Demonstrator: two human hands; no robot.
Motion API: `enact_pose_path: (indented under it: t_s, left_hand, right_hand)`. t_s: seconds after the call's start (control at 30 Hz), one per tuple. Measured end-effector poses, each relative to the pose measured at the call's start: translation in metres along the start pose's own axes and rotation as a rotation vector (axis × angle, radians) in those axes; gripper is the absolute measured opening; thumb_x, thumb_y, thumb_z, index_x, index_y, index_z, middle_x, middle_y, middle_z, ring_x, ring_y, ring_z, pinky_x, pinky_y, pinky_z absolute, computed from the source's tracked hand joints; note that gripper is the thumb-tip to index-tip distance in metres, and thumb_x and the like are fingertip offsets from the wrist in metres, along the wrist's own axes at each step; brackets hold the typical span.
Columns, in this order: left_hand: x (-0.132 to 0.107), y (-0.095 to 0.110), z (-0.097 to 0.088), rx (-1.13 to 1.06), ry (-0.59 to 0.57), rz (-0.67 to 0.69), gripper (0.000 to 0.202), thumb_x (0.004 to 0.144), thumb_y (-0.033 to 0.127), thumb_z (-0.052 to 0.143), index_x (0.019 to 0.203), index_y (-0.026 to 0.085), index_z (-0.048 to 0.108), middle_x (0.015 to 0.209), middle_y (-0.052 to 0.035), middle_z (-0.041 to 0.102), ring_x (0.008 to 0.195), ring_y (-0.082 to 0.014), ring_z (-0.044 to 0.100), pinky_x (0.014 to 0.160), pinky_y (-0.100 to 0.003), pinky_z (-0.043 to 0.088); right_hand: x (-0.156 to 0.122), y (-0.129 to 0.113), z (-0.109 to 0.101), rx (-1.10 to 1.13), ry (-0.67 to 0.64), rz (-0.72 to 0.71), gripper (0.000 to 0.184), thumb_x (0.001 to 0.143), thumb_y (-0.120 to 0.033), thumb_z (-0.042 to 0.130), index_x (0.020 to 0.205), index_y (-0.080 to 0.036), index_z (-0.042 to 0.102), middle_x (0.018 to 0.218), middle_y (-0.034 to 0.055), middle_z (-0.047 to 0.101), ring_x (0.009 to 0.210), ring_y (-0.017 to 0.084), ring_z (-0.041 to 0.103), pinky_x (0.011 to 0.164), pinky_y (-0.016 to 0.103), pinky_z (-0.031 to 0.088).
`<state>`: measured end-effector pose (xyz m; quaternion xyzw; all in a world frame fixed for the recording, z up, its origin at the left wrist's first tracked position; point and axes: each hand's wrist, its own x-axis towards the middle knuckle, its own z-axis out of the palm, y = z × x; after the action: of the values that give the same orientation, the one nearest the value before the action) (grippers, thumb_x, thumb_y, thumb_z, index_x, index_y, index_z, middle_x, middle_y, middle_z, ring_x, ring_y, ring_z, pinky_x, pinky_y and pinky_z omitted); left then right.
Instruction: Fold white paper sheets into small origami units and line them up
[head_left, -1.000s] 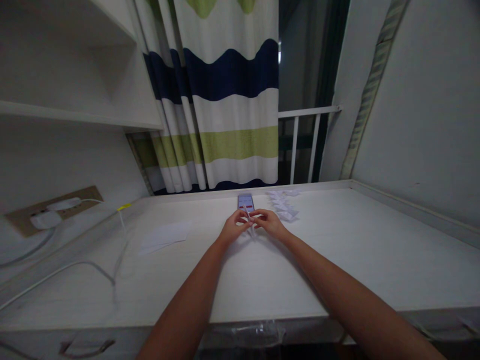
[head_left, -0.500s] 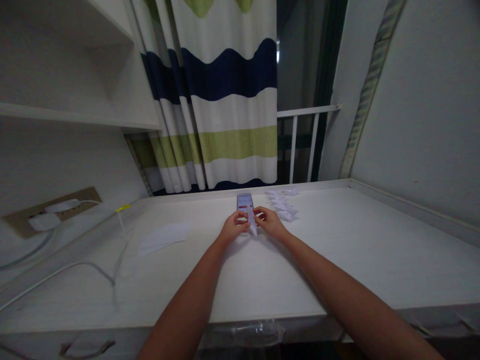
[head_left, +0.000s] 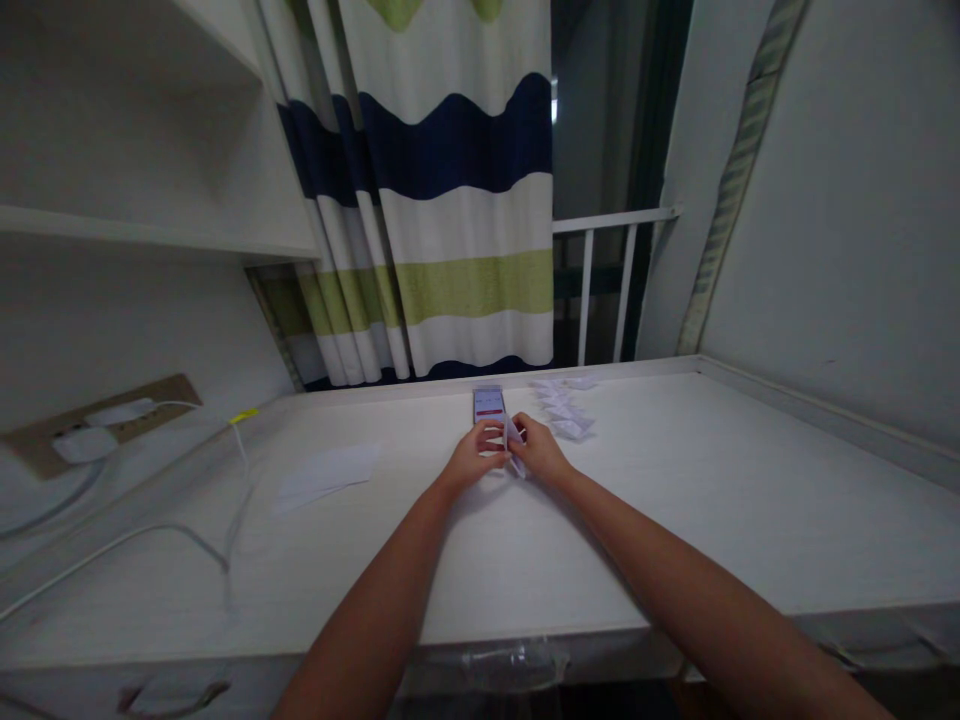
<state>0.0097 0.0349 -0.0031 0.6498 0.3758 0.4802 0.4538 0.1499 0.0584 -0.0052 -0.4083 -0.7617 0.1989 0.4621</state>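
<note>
A small piece of folded white paper point(head_left: 514, 432) is held up between my two hands, just above the white desk point(head_left: 517, 570). My left hand point(head_left: 475, 454) grips its left side with the fingers curled. On the right side, my right hand point(head_left: 541, 450) pinches it, and its fingers hide part of the folds. Directly behind the hands lies a phone point(head_left: 489, 400) with its screen lit; the lower end is covered by my left hand. Several folded white paper pieces point(head_left: 562, 412) sit in a row beyond my right hand.
Flat white sheets point(head_left: 330, 474) lie on the desk to the left. A pale cable point(head_left: 187, 530) runs over the left side towards a wall socket panel point(head_left: 45, 455) with plugs. A striped curtain point(head_left: 472, 230) and a white railing point(head_left: 615, 220) stand behind the desk.
The folded paper has turned and shifted slightly right, showing a wider face now. My left hand has moved a little right with it, while the phone and the row of pieces stay put.
</note>
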Motion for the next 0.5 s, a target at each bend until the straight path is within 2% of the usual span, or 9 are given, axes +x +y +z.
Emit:
enact_pose_path:
  t_s: [0.3, 0.5]
  left_hand:
    - [0.0038, -0.0062, 0.0013, 0.075, 0.106, 0.058, 0.024, 0.063, 0.016, 0.054, 0.086, 0.017, 0.049, 0.088, -0.0039, 0.056, 0.063, -0.0111, 0.056, 0.05, -0.021, 0.047]
    - [0.002, -0.005, 0.0022, 0.228, 0.204, 0.045, 0.021, 0.066, 0.018, 0.054, 0.087, 0.019, 0.052, 0.069, -0.0004, 0.06, 0.052, -0.0103, 0.056, 0.045, -0.018, 0.044]
  right_hand:
    - [-0.0005, -0.003, 0.0046, 0.08, -0.015, -0.022, 0.011, 0.062, -0.01, 0.046, 0.069, -0.017, 0.05, 0.068, -0.0009, 0.054, 0.058, 0.011, 0.047, 0.056, 0.023, 0.038]
    - [-0.0012, 0.0004, 0.0087, 0.113, -0.015, -0.006, 0.014, 0.061, -0.009, 0.045, 0.07, -0.017, 0.051, 0.068, -0.0008, 0.054, 0.058, 0.011, 0.047, 0.056, 0.023, 0.039]
